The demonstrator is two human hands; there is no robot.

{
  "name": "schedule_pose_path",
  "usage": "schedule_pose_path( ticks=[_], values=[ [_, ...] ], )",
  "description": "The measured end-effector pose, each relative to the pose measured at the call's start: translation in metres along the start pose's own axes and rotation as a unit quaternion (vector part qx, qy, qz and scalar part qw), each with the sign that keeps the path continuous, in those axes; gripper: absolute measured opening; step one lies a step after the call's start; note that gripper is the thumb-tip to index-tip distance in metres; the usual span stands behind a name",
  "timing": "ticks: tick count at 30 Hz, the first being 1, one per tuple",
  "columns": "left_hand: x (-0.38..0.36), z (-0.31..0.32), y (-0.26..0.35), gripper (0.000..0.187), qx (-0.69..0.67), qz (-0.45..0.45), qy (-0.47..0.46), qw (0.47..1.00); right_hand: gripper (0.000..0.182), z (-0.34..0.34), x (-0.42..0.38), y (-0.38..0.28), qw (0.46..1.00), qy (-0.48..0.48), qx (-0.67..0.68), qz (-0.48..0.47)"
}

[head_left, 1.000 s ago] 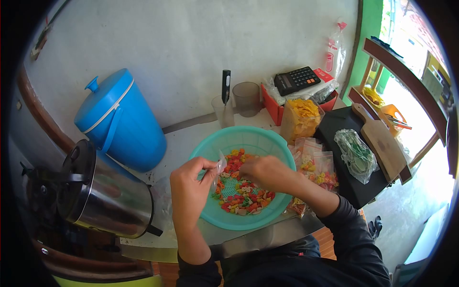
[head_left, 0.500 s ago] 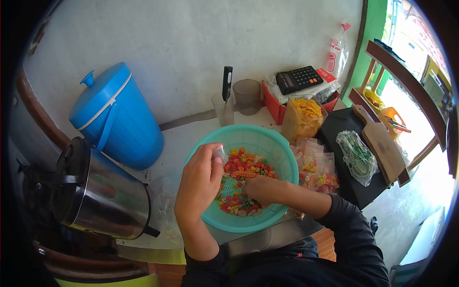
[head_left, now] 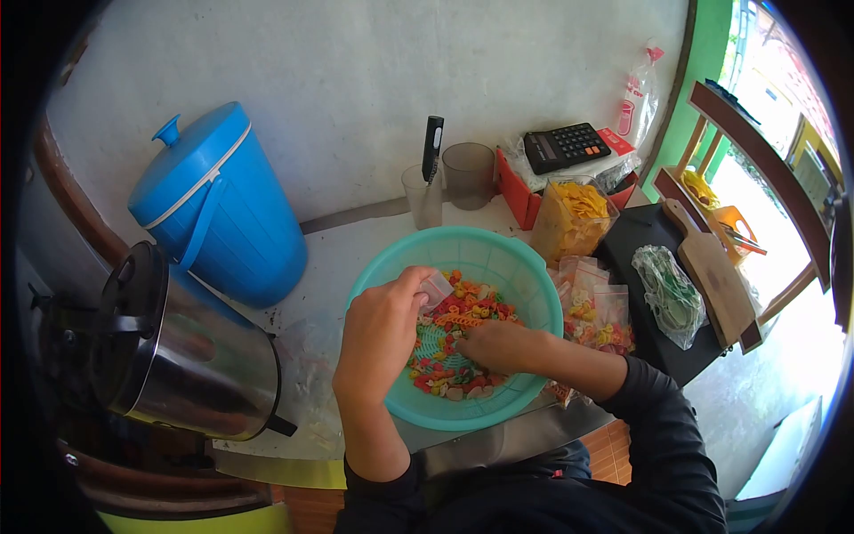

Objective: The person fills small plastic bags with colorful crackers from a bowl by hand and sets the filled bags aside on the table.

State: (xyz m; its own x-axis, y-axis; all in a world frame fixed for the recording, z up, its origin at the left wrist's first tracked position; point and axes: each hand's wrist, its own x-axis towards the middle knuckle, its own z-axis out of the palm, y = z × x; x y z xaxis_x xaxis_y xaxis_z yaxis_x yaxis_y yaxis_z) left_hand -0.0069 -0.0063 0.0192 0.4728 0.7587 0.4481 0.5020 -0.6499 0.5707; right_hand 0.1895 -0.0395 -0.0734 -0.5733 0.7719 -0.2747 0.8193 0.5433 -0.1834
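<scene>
A turquoise plastic basket (head_left: 400, 252) holds a loose pile of small colourful snack pieces (head_left: 476, 304), red, orange, yellow and green. My left hand (head_left: 378, 334) is above the basket's left side, thumb and fingers closed on a small clear plastic bag (head_left: 437, 289). Inside the basket, my right hand (head_left: 498, 345) reaches down among the snacks with curled fingers. Its fingertips are mostly hidden, so what they grip does not show. Filled clear packets (head_left: 609, 316) of similar snacks lie against the basket's right side.
A blue cooler jug (head_left: 236, 209) and a steel urn (head_left: 205, 356) stand left. Behind are cups (head_left: 469, 173), a tub of yellow chips (head_left: 574, 218) and a calculator (head_left: 567, 147) on a red box. A wooden cutting board (head_left: 712, 276) and a wrapped green bundle (head_left: 669, 298) lie right.
The small bag in my left hand has turned and shows more of its flat side over the basket. My right hand stays among the snacks. The whole view has shifted slightly.
</scene>
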Motion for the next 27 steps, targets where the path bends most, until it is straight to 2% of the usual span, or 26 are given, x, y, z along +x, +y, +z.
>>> schedule_pose_path(
  ticks=[4,7,11,14,17,19,22,25,27],
  values=[
    [0.002,0.001,-0.008,0.016,-0.026,0.026,0.004,0.999,0.02,-0.026,-0.014,0.003,0.995,0.063,0.059,0.054],
    [0.005,0.002,-0.011,0.022,-0.029,0.007,-0.004,1.0,0.014,-0.048,-0.029,0.006,0.978,0.156,0.14,0.009],
    [0.006,0.002,-0.009,0.027,-0.056,-0.039,-0.013,0.998,0.016,-0.077,-0.049,-0.001,0.96,0.208,0.185,-0.01],
    [0.007,0.005,-0.011,0.027,-0.062,-0.009,0.001,0.998,0.014,-0.082,-0.056,-0.002,0.937,0.277,0.208,-0.044],
    [0.006,0.01,-0.008,0.027,-0.115,-0.021,-0.002,0.993,0.015,-0.087,-0.06,-0.002,0.908,0.341,0.231,-0.072],
    [0.008,0.01,-0.004,0.026,-0.093,-0.02,-0.019,0.995,0.017,-0.09,-0.061,-0.002,0.893,0.358,0.262,-0.078],
    [0.008,0.016,-0.006,0.026,-0.074,-0.014,-0.037,0.996,0.023,-0.089,-0.057,0.0,0.883,0.401,0.237,-0.06],
    [0.01,0.023,-0.003,0.027,-0.064,-0.001,-0.05,0.997,0.019,-0.086,-0.047,0.002,0.847,0.472,0.23,-0.081],
    [0.011,0.024,0.0,0.026,-0.063,-0.001,-0.056,0.996,0.02,-0.089,-0.049,-0.001,0.843,0.47,0.254,-0.062]
  ],
)
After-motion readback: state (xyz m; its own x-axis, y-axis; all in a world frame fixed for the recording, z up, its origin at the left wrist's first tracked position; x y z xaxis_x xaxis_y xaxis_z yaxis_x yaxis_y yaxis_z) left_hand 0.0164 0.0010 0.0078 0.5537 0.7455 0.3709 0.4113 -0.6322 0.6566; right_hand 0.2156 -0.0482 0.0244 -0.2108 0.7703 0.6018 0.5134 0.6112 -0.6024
